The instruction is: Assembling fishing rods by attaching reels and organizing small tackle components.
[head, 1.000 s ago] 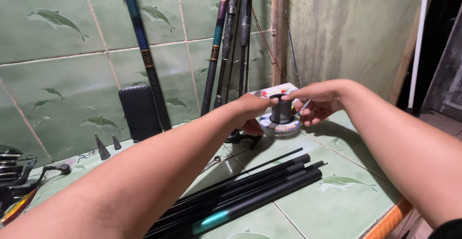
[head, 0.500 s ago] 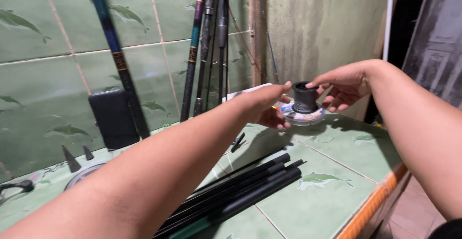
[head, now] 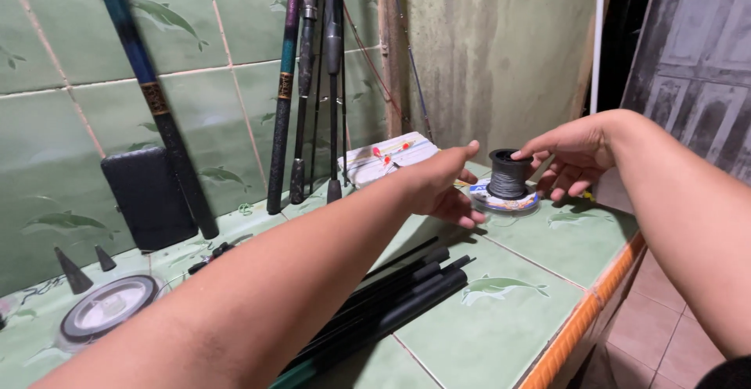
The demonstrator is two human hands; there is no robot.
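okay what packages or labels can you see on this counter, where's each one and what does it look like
Flat white package with red marks: lying at the wall, behind the left hand.
Round label disc, white, blue and yellow: under the grey line spool, at the right hand.
Clear round line spool, grey ring: counter's left end.

Green tiled counter [head: 501, 334] with an orange edge (dolphin prints on the tiles). On it: a bundle of black rod sections [head: 391, 299], a grey line spool [head: 508, 178], a flat clear spool [head: 106, 315], two small black cones [head: 74, 271].
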